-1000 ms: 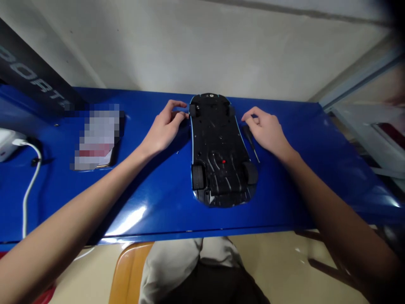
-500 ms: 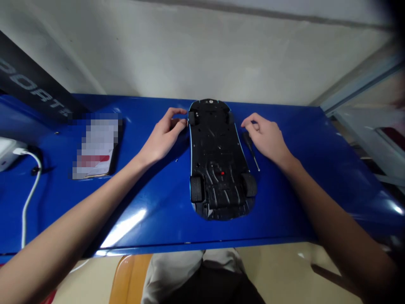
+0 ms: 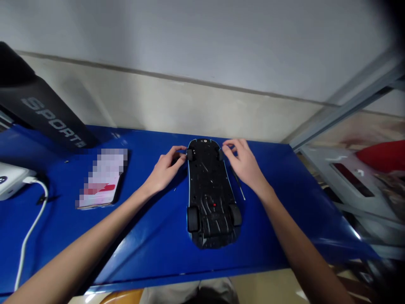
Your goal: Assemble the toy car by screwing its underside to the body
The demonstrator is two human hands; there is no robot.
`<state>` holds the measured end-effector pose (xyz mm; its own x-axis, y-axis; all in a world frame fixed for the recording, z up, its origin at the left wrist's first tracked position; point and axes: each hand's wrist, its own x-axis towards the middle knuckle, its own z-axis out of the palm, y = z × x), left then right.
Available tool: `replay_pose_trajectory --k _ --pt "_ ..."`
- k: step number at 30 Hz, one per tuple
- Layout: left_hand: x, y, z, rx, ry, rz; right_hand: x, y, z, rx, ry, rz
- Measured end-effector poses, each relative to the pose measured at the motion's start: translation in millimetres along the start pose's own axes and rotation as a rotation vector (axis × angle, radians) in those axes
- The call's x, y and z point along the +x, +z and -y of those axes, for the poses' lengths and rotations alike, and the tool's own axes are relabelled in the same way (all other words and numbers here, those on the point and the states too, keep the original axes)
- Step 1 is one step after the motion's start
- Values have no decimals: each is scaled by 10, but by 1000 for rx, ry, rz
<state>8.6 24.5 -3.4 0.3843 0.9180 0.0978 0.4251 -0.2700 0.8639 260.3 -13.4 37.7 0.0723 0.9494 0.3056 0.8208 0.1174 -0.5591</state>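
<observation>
A toy car (image 3: 207, 185) lies upside down on the blue table, its black underside and wheels facing up and a thin blue body edge showing. My left hand (image 3: 166, 169) is at its far left side, fingers bent and apart, fingertips against the edge by the wheel. On the opposite side my right hand (image 3: 242, 162) has its thumb and fingers loosely curved and apart, tips close to the far right wheel; whether they touch is unclear. Partly under that hand lies a small screwdriver (image 3: 239, 186), its handle mostly hidden. One tiny screw (image 3: 175, 189) lies left of the car.
A phone (image 3: 104, 179) with a lit, blurred screen lies to the left. Behind it a black bottle (image 3: 53, 114) marked SPORT leans in view, and a white device (image 3: 14, 179) with a white cable (image 3: 33, 228) sits at the left edge. A pale wall (image 3: 177, 101) closes the back.
My right hand has moved left, from beside the screwdriver handle to the car's far right side. My left hand stays at the car's edge. The view has tilted upward.
</observation>
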Motion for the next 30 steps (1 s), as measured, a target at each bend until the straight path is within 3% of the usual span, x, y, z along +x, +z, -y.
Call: replay_pose_trajectory --k 4,8,18,23,30 --pt "-20 6 -12 -65 55 -10 105 113 595 -198 -28 104" --pt "-40 -2 3 -154 95 1 200 232 884 -298 -14 265" --pt "-52 35 -16 -515 149 266 188 185 929 -292 -11 192" --pt "-52 109 31 -620 87 268 208 125 880 -283 11 185" --pt "-104 90 -92 -830 -29 330 198 105 864 -278 40 190"
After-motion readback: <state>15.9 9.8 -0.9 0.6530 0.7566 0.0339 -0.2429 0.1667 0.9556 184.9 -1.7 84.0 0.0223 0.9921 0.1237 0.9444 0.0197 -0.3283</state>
